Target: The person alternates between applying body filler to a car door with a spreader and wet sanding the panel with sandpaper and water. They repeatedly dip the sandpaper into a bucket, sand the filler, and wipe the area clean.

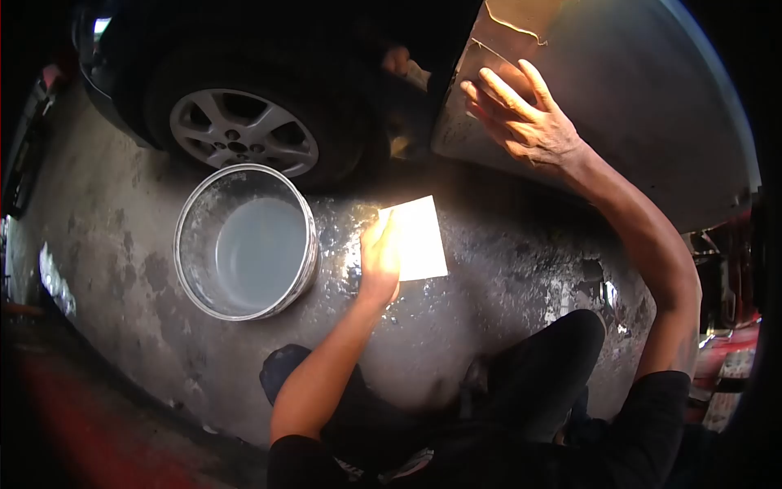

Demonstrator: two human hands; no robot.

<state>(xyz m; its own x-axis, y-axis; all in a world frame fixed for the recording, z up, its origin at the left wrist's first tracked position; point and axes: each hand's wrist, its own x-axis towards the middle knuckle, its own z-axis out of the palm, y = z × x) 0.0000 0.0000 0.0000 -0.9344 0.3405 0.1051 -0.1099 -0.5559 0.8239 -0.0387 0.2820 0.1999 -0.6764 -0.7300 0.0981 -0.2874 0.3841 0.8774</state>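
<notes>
In the head view my left hand (380,257) is closed on the left edge of a flat rectangular sheet (420,240), held over the wet floor. Strong light washes the sheet out to plain white, hiding its surface detail. My right hand (531,122) is raised with its fingers apart, right at the lower left part of a car body panel (627,106). It holds nothing. A thin, pale, wavy line (517,31) runs across the panel above the fingers. To the left of the sheet stands a round bucket (189,273) with cloudy grey water (262,253) in it.
A car wheel (244,134) with a silver spoked rim is behind the bucket, under dark bodywork. The concrete floor (122,244) is wet and shiny around the sheet. My bent knees (570,342) are close below. Red objects (737,346) lie at the right edge.
</notes>
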